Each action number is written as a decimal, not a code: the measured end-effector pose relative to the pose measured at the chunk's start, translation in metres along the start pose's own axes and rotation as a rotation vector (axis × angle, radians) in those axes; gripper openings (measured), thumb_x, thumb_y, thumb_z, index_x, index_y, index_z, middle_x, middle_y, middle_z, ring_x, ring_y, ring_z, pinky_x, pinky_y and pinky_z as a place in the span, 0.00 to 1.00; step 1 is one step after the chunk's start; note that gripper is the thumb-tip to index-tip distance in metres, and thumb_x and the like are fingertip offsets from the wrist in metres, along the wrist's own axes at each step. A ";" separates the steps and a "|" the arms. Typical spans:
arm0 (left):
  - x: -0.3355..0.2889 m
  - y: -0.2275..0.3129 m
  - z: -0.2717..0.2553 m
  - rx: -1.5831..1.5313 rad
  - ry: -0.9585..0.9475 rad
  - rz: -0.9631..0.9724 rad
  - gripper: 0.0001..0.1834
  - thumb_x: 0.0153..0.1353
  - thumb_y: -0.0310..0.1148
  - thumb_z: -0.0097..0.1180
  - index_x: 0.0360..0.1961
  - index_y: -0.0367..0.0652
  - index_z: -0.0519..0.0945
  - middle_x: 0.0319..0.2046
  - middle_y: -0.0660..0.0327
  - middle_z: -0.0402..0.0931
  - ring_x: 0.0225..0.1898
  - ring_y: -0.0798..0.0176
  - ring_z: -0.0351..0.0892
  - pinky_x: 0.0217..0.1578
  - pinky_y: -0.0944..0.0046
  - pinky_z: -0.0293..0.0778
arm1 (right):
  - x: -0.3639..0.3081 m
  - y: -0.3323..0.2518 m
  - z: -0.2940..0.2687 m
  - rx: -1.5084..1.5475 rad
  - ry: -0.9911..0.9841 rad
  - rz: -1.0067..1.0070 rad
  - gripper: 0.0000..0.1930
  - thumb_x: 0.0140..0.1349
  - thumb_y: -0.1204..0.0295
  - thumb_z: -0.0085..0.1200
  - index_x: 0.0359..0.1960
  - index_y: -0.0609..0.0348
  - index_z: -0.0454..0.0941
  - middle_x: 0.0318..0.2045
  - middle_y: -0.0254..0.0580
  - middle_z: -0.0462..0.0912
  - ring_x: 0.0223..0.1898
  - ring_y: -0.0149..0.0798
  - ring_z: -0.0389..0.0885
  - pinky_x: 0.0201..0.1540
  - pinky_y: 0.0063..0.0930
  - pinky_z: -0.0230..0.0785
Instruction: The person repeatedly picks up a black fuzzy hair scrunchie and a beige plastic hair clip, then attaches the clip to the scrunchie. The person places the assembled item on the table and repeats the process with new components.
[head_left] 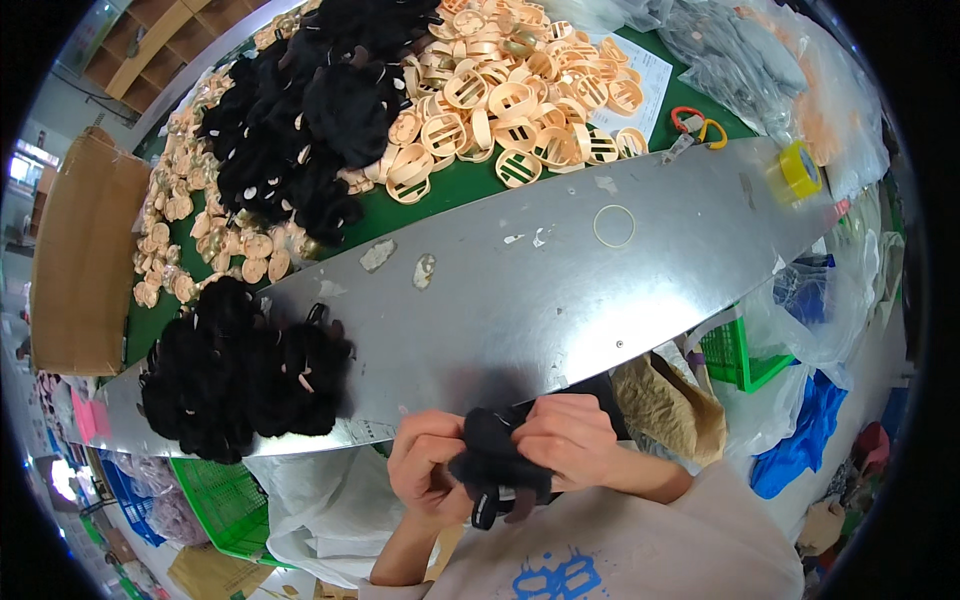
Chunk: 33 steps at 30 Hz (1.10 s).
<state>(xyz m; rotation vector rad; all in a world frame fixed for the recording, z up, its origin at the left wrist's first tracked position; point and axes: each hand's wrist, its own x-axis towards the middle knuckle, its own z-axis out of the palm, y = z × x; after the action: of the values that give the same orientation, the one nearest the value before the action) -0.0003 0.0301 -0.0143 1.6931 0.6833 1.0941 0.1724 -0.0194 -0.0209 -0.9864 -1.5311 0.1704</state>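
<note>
Close to my body, over the near edge of the metal-topped table, both hands grip one small black plush piece. My left hand pinches its left side. From above and the right, the curled fingers of my right hand press into it. A black loop hangs from its lower end. What lies inside the piece is hidden. To the left, a heap of similar black plush pieces rests on the metal.
Across the back lie peach plastic oval parts and another black plush pile. Scissors, yellow tape and a rubber band are at right. A cardboard box stands left; green baskets sit below the table.
</note>
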 end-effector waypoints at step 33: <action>0.001 0.011 0.016 0.019 0.296 0.012 0.23 0.45 0.41 0.72 0.35 0.37 0.75 0.45 0.51 0.70 0.41 0.57 0.73 0.40 0.62 0.70 | 0.014 0.004 0.000 -0.037 -0.015 0.001 0.10 0.45 0.78 0.56 0.32 0.57 0.79 0.31 0.38 0.80 0.28 0.40 0.75 0.32 0.36 0.70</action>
<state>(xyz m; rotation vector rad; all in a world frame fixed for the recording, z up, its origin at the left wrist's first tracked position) 0.0143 0.0204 -0.0058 1.5671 0.8724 1.3662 0.1759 -0.0080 -0.0124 -1.0174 -1.5520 0.1507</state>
